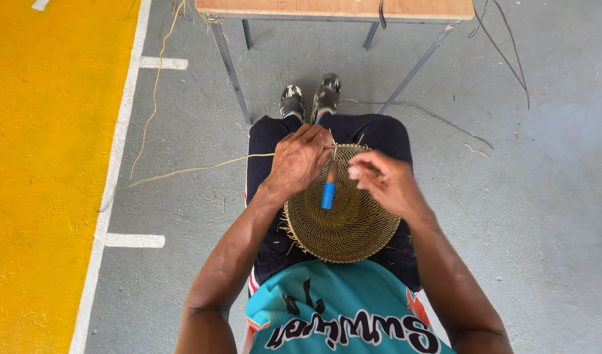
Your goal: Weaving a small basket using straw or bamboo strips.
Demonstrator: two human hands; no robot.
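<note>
Left hand (300,160) fingers clenched on far edge of round woven golden straw disc (343,219) on lap; right hand (385,180) fingers loosely curled, grasping nothing visible, beside blue-handled awl (328,189).

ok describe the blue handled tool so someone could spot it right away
Start at the round golden woven disc on the seated person's lap. Near its far edge, between the left hand and right hand, lies a short stick-like tool with a bright blue handle. It is the only blue thing on the weave.
</note>
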